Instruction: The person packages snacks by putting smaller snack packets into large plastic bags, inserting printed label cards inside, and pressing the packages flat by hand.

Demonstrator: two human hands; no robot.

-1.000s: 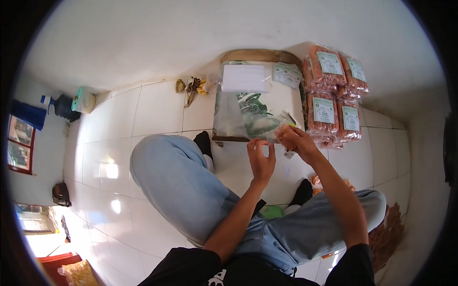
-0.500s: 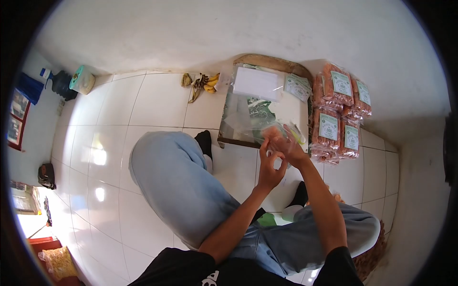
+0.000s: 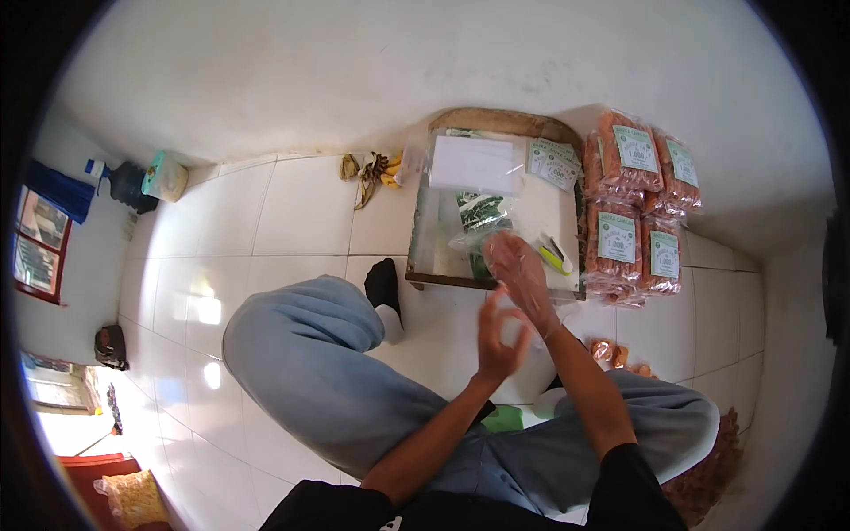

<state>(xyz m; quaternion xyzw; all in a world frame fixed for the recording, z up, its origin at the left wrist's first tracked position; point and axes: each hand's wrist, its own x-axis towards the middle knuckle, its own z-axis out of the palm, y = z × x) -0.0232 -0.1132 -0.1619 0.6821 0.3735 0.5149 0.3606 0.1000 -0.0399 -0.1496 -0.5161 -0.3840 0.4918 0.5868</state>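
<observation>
the right hand (image 3: 516, 265) points to eleven o'clock inside a clear plastic cover (image 3: 536, 299), glove or bag, that runs to the wrist; its fingers lie close together, though whether they grip anything i cannot tell. the left hand (image 3: 500, 343), blurred at six o'clock from it, curls thumb and fingers into a loop, perhaps to tug the plastic; contact is unclear.

the low table (image 3: 482, 118) seems set for easy reach: printed labels (image 3: 555, 164) at one o'clock, yellow-green-handled tool (image 3: 555, 258) at three. labelled bags (image 3: 617, 243) stand stacked at two o'clock, probably to spare table space.

half a second ago the hands met at the plastic; now it sheathes the right wrist, and the tool shows fully.
</observation>
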